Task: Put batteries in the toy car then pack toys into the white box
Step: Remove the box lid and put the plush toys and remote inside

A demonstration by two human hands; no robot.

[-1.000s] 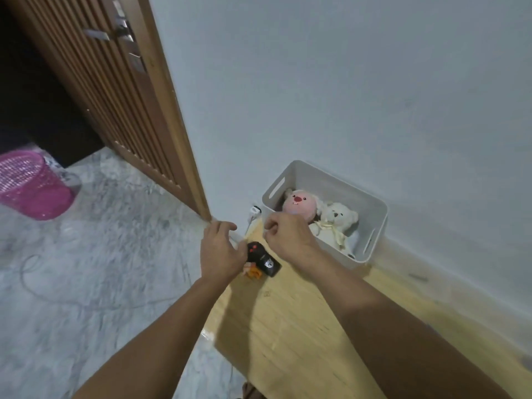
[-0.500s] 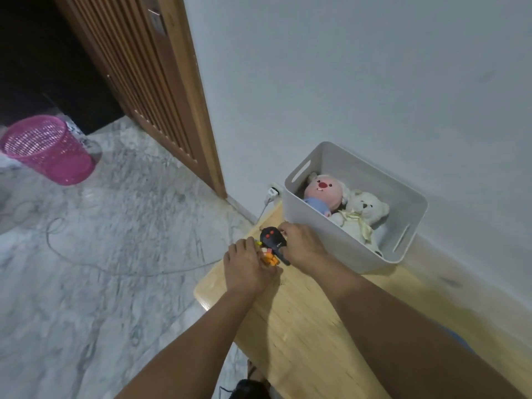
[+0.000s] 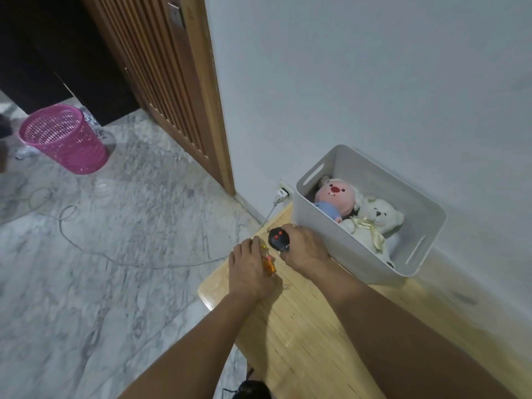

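Note:
The white box stands on the wooden table against the wall. A pink plush and a white teddy bear lie inside it. My right hand grips a black remote control with two red buttons, just in front of the box's near left corner. My left hand is closed over a small orange toy car, pressed on the table near its left end. Most of the car is hidden under my fingers.
A pink mesh bin stands on the marble floor at the left. A thin cable runs across the floor to a plug in the wall socket. A slatted wooden door is behind. The table's left edge lies close to my left hand.
My view has shifted, so the box and hands sit lower and further right. The remote has tipped up in my right hand, and my left hand has settled over the orange car.

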